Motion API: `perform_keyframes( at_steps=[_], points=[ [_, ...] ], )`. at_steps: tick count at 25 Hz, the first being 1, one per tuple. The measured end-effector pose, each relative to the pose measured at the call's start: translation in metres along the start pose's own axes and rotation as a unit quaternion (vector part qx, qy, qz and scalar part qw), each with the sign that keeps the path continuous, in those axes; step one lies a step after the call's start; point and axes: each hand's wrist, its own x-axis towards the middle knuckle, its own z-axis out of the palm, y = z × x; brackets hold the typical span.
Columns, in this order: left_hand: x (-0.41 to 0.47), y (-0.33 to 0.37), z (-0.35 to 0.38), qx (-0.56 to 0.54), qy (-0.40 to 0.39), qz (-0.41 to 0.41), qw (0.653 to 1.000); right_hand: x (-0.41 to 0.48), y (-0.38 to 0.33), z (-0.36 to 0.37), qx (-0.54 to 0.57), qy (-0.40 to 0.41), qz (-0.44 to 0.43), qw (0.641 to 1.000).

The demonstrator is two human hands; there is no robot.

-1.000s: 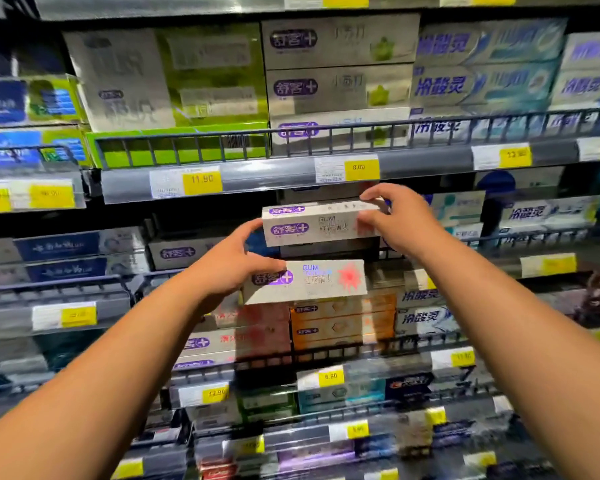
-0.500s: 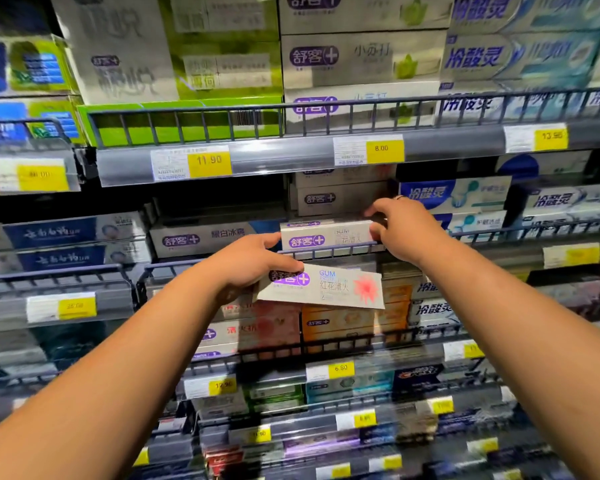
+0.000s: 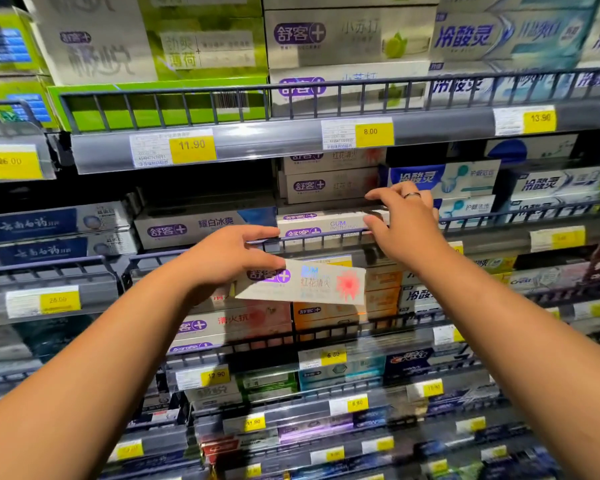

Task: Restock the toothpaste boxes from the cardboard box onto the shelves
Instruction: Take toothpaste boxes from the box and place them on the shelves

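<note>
While the cardboard box itself lies outside the view, we record two toothpaste boxes in play, both placed relative to the wire rail (image 3: 326, 237) fronting the middle shelf. The seated box (image 3: 323, 223) rests just behind that rail, lengthwise and label outward, directly beneath two matching boxes (image 3: 329, 183); we judge this orientation serves to keep the brand face readable and the facing flush. The right hand (image 3: 406, 223) has its fingers spread at the box's right end, thumb and fingertips touching it, apparently squaring it into line rather than gripping. The left hand (image 3: 229, 258) sits just below the rail, pinching the left end of a second box (image 3: 305, 282) between thumb and fingers; that box hangs slightly tilted in front of the lower shelf, presumably held ready as the next unit. Both cartons are long, rectangular, glossy white card with purple logos; the held one shows a red burst print. The rail is thin dark wire with upright bars. Carton corners look sharp and undented.
</note>
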Motion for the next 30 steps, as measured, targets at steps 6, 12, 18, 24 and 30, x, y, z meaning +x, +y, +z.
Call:
perform_keyframes(
  at_steps=[6, 12, 18, 24, 30],
  points=[
    [-0.020, 0.033, -0.008, -0.128, 0.075, 0.068, 0.987, -0.037, -0.018, -0.020, 0.295, -0.137, 0.027, 0.945],
    [-0.010, 0.033, 0.017, -0.209, 0.268, 0.069, 0.938, -0.036, -0.015, -0.031, 0.449, -0.063, 0.069, 0.889],
    [0.012, 0.030, 0.020, -0.214, 0.283, 0.081, 0.932, -0.014, -0.013, -0.029, 0.380, 0.039, 0.060, 0.922],
    [0.035, 0.037, 0.031, -0.206, 0.315, 0.088, 0.922, 0.012, -0.017, -0.021, 0.283, 0.121, 0.108, 0.945],
    [0.047, 0.028, 0.036, -0.172, 0.312, 0.071, 0.932, 0.022, -0.008, -0.004, 0.277, 0.110, 0.135, 0.945]
  ],
)
